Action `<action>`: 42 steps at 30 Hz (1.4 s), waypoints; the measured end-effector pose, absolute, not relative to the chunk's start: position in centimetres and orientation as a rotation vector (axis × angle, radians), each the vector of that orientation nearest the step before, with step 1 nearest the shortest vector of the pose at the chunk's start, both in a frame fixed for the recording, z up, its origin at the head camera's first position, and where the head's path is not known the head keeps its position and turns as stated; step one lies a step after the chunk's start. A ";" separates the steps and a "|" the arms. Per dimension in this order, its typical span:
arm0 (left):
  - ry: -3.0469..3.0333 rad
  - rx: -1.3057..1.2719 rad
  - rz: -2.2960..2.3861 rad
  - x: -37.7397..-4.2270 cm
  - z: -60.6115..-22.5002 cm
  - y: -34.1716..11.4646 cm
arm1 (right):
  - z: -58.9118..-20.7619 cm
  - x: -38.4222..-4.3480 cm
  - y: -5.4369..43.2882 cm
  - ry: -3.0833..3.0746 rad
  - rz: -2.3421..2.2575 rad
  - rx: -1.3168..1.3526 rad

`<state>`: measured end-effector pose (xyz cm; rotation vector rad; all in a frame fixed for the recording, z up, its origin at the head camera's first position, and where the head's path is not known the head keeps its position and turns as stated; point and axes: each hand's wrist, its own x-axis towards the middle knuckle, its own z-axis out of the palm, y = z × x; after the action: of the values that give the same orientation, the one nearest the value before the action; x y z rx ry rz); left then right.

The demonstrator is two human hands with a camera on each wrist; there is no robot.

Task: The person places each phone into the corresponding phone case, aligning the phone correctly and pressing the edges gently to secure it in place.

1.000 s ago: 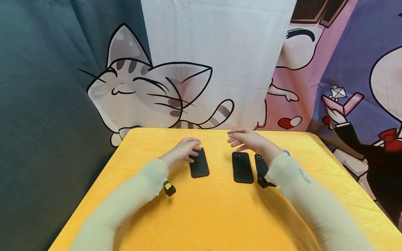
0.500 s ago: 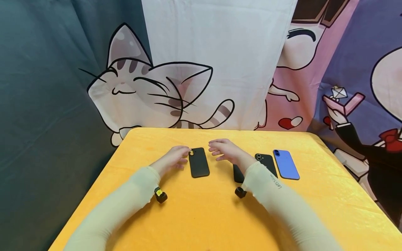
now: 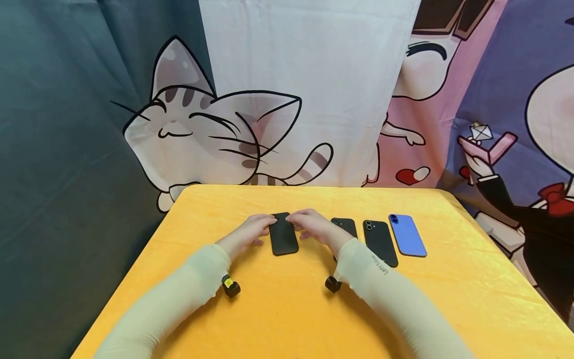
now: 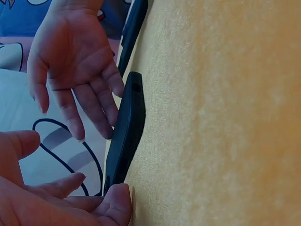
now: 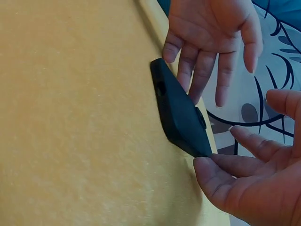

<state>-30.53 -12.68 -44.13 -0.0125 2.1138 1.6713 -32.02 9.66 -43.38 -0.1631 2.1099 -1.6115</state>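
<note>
A black phone case (image 3: 283, 239) lies flat on the yellow cloth between my two hands; in both wrist views its edge shows a port cutout. My left hand (image 3: 248, 230) is at the case's left side, with its fingers loosely extended by the upper edge. On the opposite side, my right hand (image 3: 316, 227) has its fingertips by the upper right edge. In the right wrist view, the right hand's fingers (image 5: 214, 181) meet the case's near edge; in the left wrist view, the left hand's fingers (image 4: 115, 205) are at its lower end. Neither hand is curled round it.
Right of the case lie a black phone (image 3: 346, 226), partly behind my right wrist, another black phone (image 3: 381, 244) and a blue phone (image 3: 409, 237). A yellow cloth (image 3: 287, 309) covers the table. A printed cartoon curtain (image 3: 269, 139) hangs behind the table's far edge.
My right hand has moved left, from above the black phones to the phone case's right side. My left hand drew back off the case, then came in to its left edge.
</note>
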 end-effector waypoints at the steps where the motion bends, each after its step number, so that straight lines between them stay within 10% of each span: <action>1: 2.116 -0.011 1.670 -30.5 -44.1 -12.7 | -43.4 -32.0 9.6 2.108 -1.611 -0.160; 42: 2.006 -0.072 1.881 -30.4 -44.0 -10.8 | -43.9 -32.1 9.4 1.905 -1.908 0.004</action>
<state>-30.35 -10.77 -43.97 -0.0720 2.0058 1.8810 -32.09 9.38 -43.86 0.0039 1.9045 -1.9084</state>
